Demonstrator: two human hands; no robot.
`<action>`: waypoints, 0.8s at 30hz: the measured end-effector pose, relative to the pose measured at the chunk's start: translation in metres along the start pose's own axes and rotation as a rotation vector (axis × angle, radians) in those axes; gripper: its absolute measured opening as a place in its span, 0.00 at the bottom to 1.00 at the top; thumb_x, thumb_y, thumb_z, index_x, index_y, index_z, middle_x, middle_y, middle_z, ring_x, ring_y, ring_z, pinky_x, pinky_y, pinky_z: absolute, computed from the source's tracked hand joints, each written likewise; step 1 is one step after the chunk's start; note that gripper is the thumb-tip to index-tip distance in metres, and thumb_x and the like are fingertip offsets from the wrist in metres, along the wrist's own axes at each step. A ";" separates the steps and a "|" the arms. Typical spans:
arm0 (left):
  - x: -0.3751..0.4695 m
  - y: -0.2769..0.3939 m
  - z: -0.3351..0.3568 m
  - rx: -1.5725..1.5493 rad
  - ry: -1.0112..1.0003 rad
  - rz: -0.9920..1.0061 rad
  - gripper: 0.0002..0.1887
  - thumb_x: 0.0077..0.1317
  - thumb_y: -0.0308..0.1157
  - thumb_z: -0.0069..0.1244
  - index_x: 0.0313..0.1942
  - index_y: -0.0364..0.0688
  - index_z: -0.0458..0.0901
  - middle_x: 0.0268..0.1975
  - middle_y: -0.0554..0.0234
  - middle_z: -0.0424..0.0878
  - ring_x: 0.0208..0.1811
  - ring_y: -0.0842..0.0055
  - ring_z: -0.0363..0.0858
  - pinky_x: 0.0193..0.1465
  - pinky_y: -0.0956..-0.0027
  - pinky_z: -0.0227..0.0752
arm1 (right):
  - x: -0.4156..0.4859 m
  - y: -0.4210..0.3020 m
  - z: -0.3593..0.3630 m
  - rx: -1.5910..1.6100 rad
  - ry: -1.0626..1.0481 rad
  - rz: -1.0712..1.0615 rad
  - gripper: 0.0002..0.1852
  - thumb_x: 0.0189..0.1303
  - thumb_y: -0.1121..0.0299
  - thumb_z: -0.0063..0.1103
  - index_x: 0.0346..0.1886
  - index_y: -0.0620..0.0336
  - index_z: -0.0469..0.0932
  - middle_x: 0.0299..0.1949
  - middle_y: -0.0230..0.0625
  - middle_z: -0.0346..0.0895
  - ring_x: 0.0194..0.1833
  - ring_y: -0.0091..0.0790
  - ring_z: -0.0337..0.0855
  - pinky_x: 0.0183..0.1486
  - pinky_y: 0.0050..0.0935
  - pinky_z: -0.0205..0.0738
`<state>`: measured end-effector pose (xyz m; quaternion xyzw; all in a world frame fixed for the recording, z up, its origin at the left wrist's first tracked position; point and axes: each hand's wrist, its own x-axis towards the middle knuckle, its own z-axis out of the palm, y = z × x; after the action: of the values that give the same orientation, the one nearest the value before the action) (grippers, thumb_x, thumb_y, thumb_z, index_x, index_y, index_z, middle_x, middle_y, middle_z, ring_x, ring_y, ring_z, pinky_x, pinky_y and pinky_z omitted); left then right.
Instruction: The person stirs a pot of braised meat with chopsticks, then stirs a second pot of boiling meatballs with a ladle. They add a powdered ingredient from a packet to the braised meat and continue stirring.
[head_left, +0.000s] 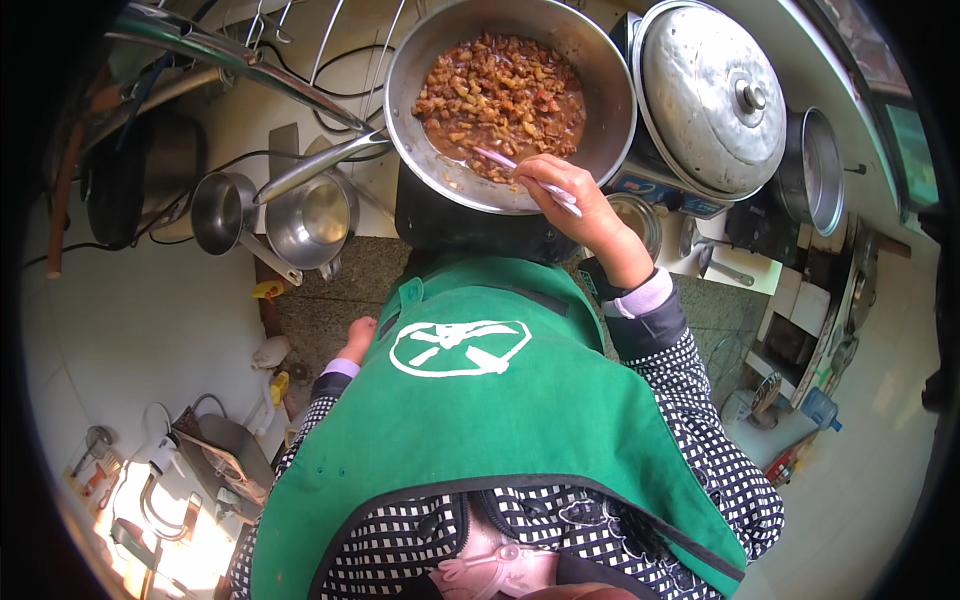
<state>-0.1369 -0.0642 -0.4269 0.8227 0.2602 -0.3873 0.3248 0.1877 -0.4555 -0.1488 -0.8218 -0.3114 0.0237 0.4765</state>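
My right hand (559, 193) grips a slim pale purple utensil (495, 157), with two ends showing behind the fingers like a pair of chopsticks. Its tip dips into the stew's near edge. The brown diced stew (502, 97), with some red pieces and sauce, lies in a deep metal wok (409, 150). A long metal handle (322, 163) juts from the wok toward the left. Under the wok is a black cooker (480, 232). My left hand (358, 339) hangs low beside the green apron (480, 420), partly hidden by it; its fingers cannot be made out.
Right of the wok, a lidded metal pot (712, 90) sits on a second cooker (664, 196). Two saucepans (225, 214) (311, 221) stand left, beneath the wok handle. Cables (247, 156) run across the counter there. Ladles (724, 270) lie at the right counter edge.
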 end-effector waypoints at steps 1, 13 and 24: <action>-0.001 0.002 -0.002 0.007 -0.020 -0.023 0.11 0.57 0.35 0.47 0.34 0.39 0.82 0.36 0.45 0.82 0.41 0.54 0.80 0.45 0.58 0.72 | 0.001 0.005 -0.002 -0.044 -0.001 -0.020 0.07 0.55 0.79 0.58 0.37 0.62 0.76 0.33 0.42 0.78 0.35 0.44 0.80 0.37 0.32 0.75; 0.002 0.004 0.001 0.001 -0.011 -0.029 0.10 0.56 0.33 0.47 0.34 0.39 0.82 0.37 0.46 0.82 0.40 0.56 0.81 0.44 0.60 0.73 | 0.001 0.024 -0.042 0.196 0.504 0.248 0.06 0.64 0.76 0.51 0.41 0.67 0.77 0.35 0.37 0.79 0.36 0.26 0.81 0.42 0.22 0.75; -0.007 0.017 -0.007 0.026 0.002 0.035 0.10 0.56 0.34 0.47 0.32 0.40 0.82 0.35 0.46 0.81 0.39 0.55 0.80 0.42 0.59 0.73 | 0.076 0.065 -0.033 0.256 0.393 0.211 0.10 0.66 0.65 0.53 0.42 0.63 0.77 0.27 0.30 0.78 0.31 0.19 0.77 0.34 0.19 0.71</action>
<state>-0.1260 -0.0715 -0.4121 0.8318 0.2409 -0.3840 0.3206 0.2916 -0.4629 -0.1631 -0.7716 -0.1201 -0.0476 0.6229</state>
